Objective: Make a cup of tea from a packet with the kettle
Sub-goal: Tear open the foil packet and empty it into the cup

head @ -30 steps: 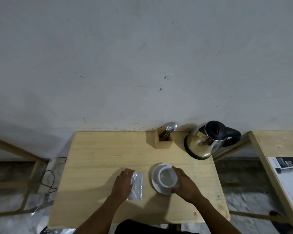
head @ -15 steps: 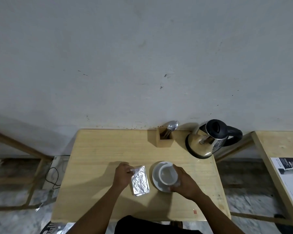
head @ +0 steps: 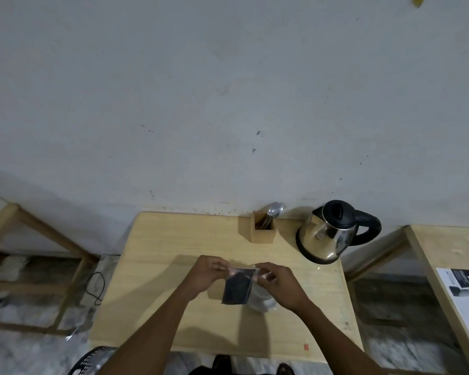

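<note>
A tea packet (head: 237,289), dark on the side facing me, hangs above the wooden table (head: 163,253). My left hand (head: 206,272) pinches its top left corner and my right hand (head: 278,285) pinches its top right corner. Behind and below the packet, a white cup on a white saucer (head: 263,303) is mostly hidden by the packet and my right hand. A steel kettle (head: 328,234) with a black lid and handle stands at the table's back right.
A small wooden holder (head: 262,230) with a spoon (head: 274,209) stands at the back by the wall, left of the kettle. A second table (head: 441,255) with a printed sheet is on the right. A wooden frame (head: 38,234) and cable lie left.
My left hand lifted the packet off the table. My right hand let go of the cup and took the packet's other top corner. The packet now hangs upright, dark side toward me.
</note>
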